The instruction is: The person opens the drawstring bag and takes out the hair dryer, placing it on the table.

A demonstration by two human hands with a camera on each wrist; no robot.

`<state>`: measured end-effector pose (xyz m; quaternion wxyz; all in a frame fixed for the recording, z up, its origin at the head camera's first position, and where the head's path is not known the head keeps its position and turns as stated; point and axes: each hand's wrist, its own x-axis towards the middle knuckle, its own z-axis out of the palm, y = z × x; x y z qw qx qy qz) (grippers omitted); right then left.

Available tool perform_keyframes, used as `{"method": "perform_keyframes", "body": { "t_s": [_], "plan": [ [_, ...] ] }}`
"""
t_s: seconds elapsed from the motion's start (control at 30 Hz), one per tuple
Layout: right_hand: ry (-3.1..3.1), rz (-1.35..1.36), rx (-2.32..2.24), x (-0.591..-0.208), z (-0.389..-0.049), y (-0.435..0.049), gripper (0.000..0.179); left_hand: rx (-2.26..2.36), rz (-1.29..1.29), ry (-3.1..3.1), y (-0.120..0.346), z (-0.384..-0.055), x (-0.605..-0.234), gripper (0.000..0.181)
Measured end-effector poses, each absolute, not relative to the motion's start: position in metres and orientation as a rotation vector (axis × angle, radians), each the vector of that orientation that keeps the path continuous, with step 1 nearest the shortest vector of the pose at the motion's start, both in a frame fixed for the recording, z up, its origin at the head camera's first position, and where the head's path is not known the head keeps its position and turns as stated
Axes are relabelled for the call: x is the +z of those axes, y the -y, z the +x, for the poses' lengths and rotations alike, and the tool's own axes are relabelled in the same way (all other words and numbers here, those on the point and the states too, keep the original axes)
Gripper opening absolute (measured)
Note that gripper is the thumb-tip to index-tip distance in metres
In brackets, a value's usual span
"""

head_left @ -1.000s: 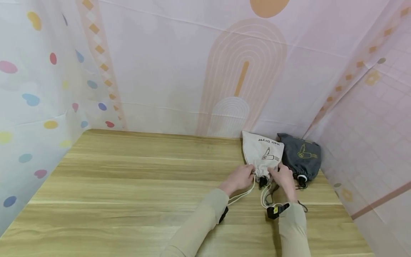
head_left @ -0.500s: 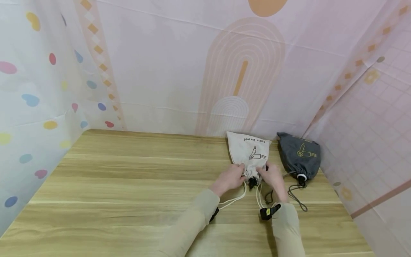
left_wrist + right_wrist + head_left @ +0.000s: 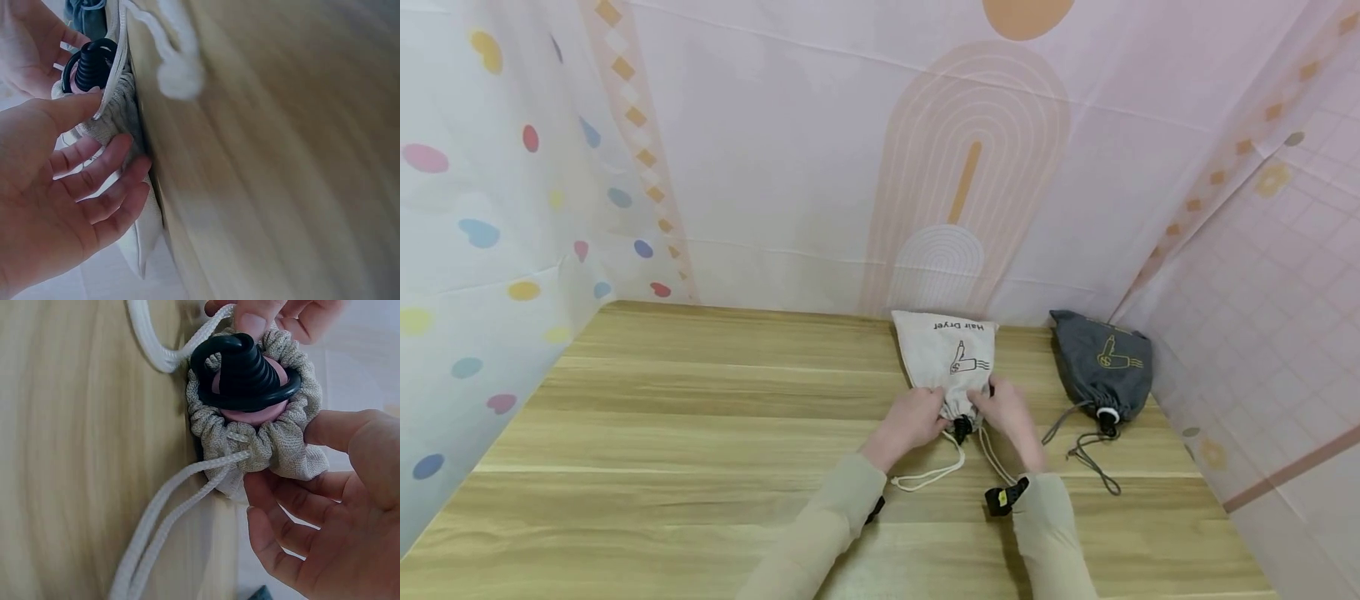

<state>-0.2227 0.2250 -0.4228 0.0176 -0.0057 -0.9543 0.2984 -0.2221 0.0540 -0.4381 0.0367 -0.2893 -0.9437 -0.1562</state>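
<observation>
A beige drawstring bag [image 3: 946, 354], printed "Hair Dryer" with a dryer drawing, lies on the table near the back curtain. My left hand [image 3: 916, 415] grips its gathered neck on the left side. On the right side of the neck, my right hand [image 3: 1006, 408] pinches the cloth between thumb and fingers. Inside the puckered mouth, the right wrist view shows a pink end with a ribbed black cord sleeve [image 3: 247, 372]. A white drawstring [image 3: 181, 481] trails from each side of the mouth. The rest of the contents is hidden.
A dark grey drawstring bag [image 3: 1101, 367] with a yellow dryer drawing lies at the table's back right corner, its grey cord [image 3: 1093, 462] spread in front. Patterned curtains [image 3: 775, 167] border the wooden table [image 3: 700, 467] at the back and both sides.
Both hands have slid the beige bag leftward along the table, away from the grey bag. A gap now separates the two bags. The grey bag stays in place.
</observation>
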Motion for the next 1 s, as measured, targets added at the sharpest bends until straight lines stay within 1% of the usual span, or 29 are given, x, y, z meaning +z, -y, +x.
{"method": "perform_keyframes", "body": {
  "t_s": [0.37, 0.53, 0.83, 1.0],
  "plan": [
    [2.964, 0.038, 0.947, -0.425, -0.224, -0.202, 0.025, -0.464, -0.848, 2.886, -0.034, -0.216, -0.441, 0.019],
    [2.957, 0.061, 0.992, -0.425, -0.225, -0.192, 0.026, -0.474, -0.806, 2.880, -0.026, -0.213, -0.438, 0.021],
    [2.941, 0.132, 0.935, -0.426, -0.227, -0.177, 0.026, -0.531, -0.762, 2.905, -0.011, -0.211, -0.436, 0.019],
    [2.960, 0.137, 0.934, -0.426, -0.228, -0.169, 0.023, -0.558, -0.740, 2.928, -0.005, -0.213, -0.437, 0.021]
  ]
}}
